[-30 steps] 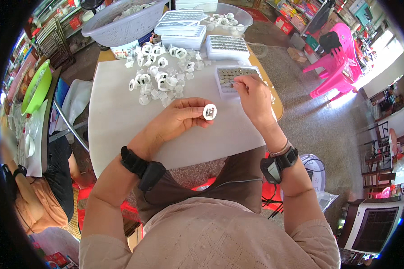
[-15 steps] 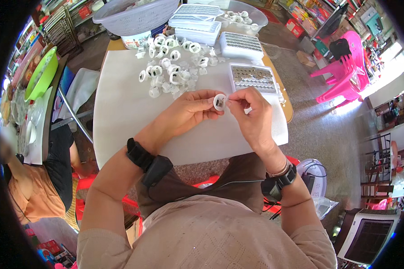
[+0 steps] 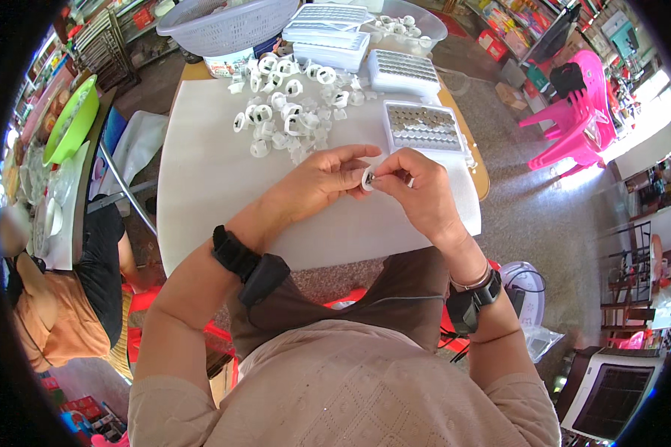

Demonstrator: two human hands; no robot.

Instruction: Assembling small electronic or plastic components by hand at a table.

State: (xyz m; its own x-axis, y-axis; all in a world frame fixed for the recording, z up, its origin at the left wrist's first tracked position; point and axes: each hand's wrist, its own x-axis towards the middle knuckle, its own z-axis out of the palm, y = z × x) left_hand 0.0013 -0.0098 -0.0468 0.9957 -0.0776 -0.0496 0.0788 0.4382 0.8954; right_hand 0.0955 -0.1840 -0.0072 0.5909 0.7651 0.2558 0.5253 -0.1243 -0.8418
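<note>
ring (image 3: 367, 177), seemingly light, stiff plastic, best gripped by its rim, is pinched at mid-frame by left hand (image 3: 315, 183); right hand (image 3: 422, 188) is narrowed against it, anything inside hidden.

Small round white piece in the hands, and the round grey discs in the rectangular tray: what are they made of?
The small round white piece looks like moulded plastic: plain, even white, though partly hidden. The round grey discs are probably metal, judging by their dull silvery sheen.
</note>
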